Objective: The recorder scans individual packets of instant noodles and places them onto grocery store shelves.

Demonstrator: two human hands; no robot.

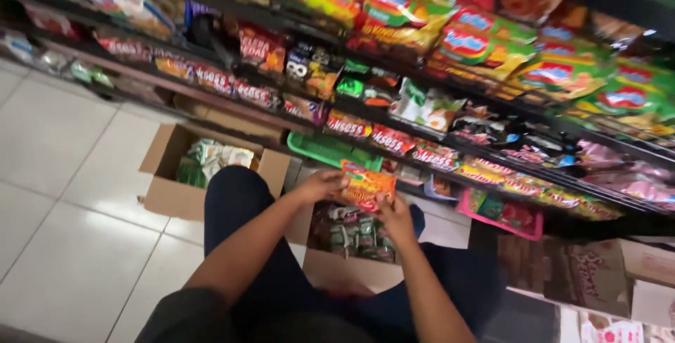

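Note:
An orange and red snack packet (365, 187) is held up in front of me by both hands. My left hand (320, 186) grips its left edge and my right hand (395, 215) pinches its lower right corner. Directly below the packet sits an open cardboard box (344, 269) with several dark snack packets (351, 234) inside. I am crouched, with my knees in dark trousers (235, 195) on either side of the box.
Shop shelves (422, 132) packed with colourful snack bags run across the top and right. A second open cardboard box (169, 174) with green and white packets stands on the white tiled floor (63, 230) at left. A green basket (327, 149) and a pink basket (503, 220) sit on the lowest shelf level.

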